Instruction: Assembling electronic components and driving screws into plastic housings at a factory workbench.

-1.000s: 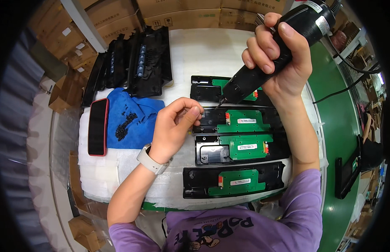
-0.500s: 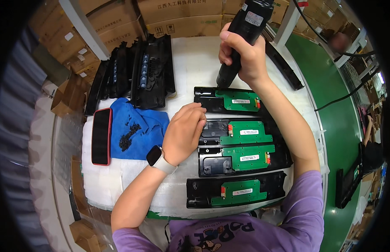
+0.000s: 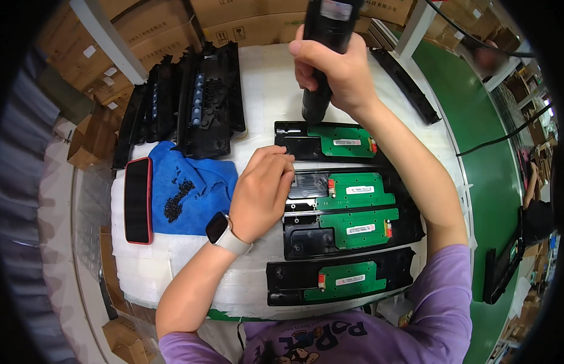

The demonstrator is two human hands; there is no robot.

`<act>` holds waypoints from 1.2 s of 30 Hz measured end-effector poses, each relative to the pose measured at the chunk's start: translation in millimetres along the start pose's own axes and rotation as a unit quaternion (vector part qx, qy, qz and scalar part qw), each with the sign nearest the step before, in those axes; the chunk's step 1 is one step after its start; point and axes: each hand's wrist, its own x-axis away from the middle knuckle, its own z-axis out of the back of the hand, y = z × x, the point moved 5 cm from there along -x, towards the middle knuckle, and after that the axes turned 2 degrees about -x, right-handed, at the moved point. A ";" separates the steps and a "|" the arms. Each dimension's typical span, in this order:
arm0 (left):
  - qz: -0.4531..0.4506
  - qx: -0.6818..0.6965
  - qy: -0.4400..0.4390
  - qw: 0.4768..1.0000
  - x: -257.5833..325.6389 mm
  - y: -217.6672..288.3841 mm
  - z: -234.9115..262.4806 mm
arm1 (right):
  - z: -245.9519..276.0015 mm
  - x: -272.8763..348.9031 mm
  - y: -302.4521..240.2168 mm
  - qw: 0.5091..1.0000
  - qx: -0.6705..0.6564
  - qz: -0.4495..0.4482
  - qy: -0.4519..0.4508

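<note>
My right hand (image 3: 339, 73) is wrapped round a black electric screwdriver (image 3: 319, 91), held nearly upright. Its lower end meets the far edge of the farthest black plastic panel (image 3: 300, 145), just by the corner of that panel's green circuit board (image 3: 342, 141); the very tip is hard to make out. My left hand (image 3: 262, 188), with a watch (image 3: 219, 227) on the wrist, is closed, its curled fingertips on the left end of the same panel. Nearer to me lie several similar panels, among them the nearest panel (image 3: 288, 282), each with a green board.
Left of my hand, a blue cloth (image 3: 218, 176) carries a pile of small black screws (image 3: 177, 203). Beside it lies a red-edged phone (image 3: 138, 200). Black housings (image 3: 212, 115) stand at the back left, a long black strip (image 3: 406, 85) at the back right. Cardboard boxes (image 3: 263, 27) line the back.
The screwdriver has swung from a rightward lean to nearly upright, its lower end staying at the far panel's edge. My left hand keeps its place on the panel. The whole view has shifted slightly.
</note>
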 end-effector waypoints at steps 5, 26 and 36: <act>0.019 0.009 -0.007 1.000 0.3 0.5 0.4 | -1.0 -5.3 3.1 1.000 0.002 -0.002 -0.012; -0.005 0.007 0.007 1.000 -0.4 -1.1 -1.6 | 16.3 3.4 -1.7 0.997 -0.043 -0.002 0.057; 0.007 0.022 0.025 0.999 1.3 -4.4 1.4 | 12.7 7.0 -11.6 0.998 -0.044 0.010 0.053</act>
